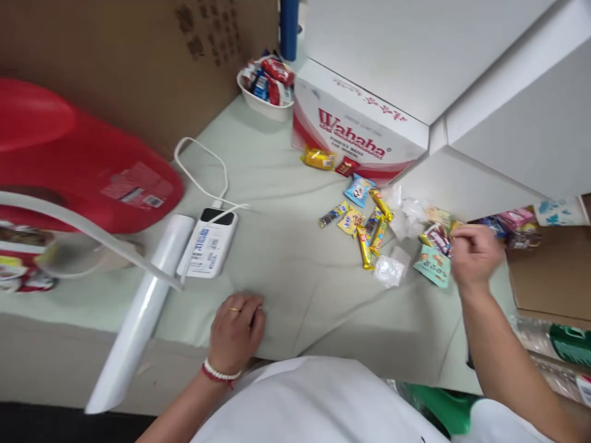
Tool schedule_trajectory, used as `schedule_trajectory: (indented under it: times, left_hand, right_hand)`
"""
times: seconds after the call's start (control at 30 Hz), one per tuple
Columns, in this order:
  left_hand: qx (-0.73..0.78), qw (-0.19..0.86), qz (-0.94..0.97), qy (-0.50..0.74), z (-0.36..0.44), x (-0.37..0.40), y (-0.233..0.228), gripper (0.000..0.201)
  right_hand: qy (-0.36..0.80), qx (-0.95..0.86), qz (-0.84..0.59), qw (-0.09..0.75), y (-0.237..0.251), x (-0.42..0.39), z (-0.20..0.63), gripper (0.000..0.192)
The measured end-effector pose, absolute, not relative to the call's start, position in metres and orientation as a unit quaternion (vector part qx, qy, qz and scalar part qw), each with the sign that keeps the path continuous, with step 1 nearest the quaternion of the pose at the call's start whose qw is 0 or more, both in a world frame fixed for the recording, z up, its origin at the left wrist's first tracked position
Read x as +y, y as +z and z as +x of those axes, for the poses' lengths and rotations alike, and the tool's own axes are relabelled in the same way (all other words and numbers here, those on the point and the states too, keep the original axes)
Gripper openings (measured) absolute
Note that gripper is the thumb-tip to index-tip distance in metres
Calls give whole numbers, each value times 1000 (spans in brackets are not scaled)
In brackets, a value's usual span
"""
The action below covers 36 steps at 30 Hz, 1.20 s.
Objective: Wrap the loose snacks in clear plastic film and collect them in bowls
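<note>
The dark snack packet (436, 237) lay at the right end of the scattered snacks (369, 227) on the pale green tablecloth (286, 271), with the right hand (473, 255) curled against it; whether the fingers pinched it could not be told. The left hand (236, 329) rested knuckles-down, fingers folded and empty, on the cloth near the front edge, beside a white roll (143, 314) and a power bank (209, 243).

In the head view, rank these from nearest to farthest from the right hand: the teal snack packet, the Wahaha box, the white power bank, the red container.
1. teal snack packet, just left of the right hand.
2. Wahaha box, up the table.
3. white power bank, left of centre.
4. red container, far left.
</note>
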<state>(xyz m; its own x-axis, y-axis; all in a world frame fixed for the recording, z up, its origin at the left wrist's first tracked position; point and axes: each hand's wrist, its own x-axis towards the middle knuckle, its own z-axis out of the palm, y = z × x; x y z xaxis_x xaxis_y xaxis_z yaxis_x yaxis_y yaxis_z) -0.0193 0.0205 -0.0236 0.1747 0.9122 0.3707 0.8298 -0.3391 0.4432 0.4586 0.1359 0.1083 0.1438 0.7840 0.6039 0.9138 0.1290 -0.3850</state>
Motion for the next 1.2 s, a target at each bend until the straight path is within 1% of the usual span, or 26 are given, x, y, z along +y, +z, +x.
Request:
schedule_trajectory:
  times: [0.03, 0.1, 0.13, 0.2, 0.27, 0.33, 0.37, 0.5, 0.57, 0.6, 0.73, 0.77, 0.83, 0.93, 1.0, 1.07, 1.2]
  left_hand:
    - [574, 76, 761, 295, -20, 20, -24, 15]
    - [574, 86, 759, 294, -20, 18, -24, 16]
    - [574, 90, 759, 293, -20, 17, -25, 16]
    - [574, 95, 759, 293, -20, 15, -25, 16]
    - [576, 97, 755, 299, -20, 13, -25, 16]
    - [580, 104, 747, 308, -19, 12, -25, 18]
    - [581, 107, 744, 312, -19, 11, -25, 18]
    - [583, 121, 735, 324, -19, 9, -27, 19]
    - [584, 128, 730, 332, -19, 8, -28, 18]
    - [583, 129, 729, 335, -19, 8, -28, 18]
    - [589, 119, 731, 323, -18, 9, -28, 19]
    - [592, 115, 732, 318, -17, 9, -28, 20]
    - [593, 109, 734, 312, -17, 10, -27, 20]
    - [585, 101, 741, 314, -18, 10, -27, 19]
    - [583, 97, 744, 312, -19, 10, -27, 19]
    - [584, 93, 746, 307, -19, 10, -28, 19]
    - [579, 81, 750, 309, -18, 11, -29, 20]
  right_hand:
    - [-1, -710, -602, 366, 101, 144, 423, 18]
    - [163, -808, -495, 275, 89, 173, 353, 18]
    - [204, -834, -460, 227, 84, 194, 318, 22]
    - [210, -860, -440, 151, 75, 245, 251, 35]
    - [181, -870, -447, 106, 67, 304, 189, 45]
    - [150, -856, -482, 110, 61, 364, 134, 59]
    - [148, -844, -499, 128, 58, 393, 111, 65]
    - [177, -775, -562, 227, 51, 478, 52, 65]
    - [186, -753, -585, 238, 45, 496, 43, 67]
    - [181, -747, -597, 231, 41, 498, 43, 65]
    - [113, -746, -634, 167, 29, 473, 56, 41]
    - [101, -751, -635, 153, 27, 460, 61, 37]
    - [96, -765, -623, 135, 25, 427, 72, 39]
    - [98, -777, -607, 134, 24, 362, 92, 40]
    - [113, -779, -596, 159, 23, 312, 110, 39]
    - [138, -774, -580, 212, 21, 263, 133, 36]
    - [202, -685, -586, 383, 19, 188, 193, 25]
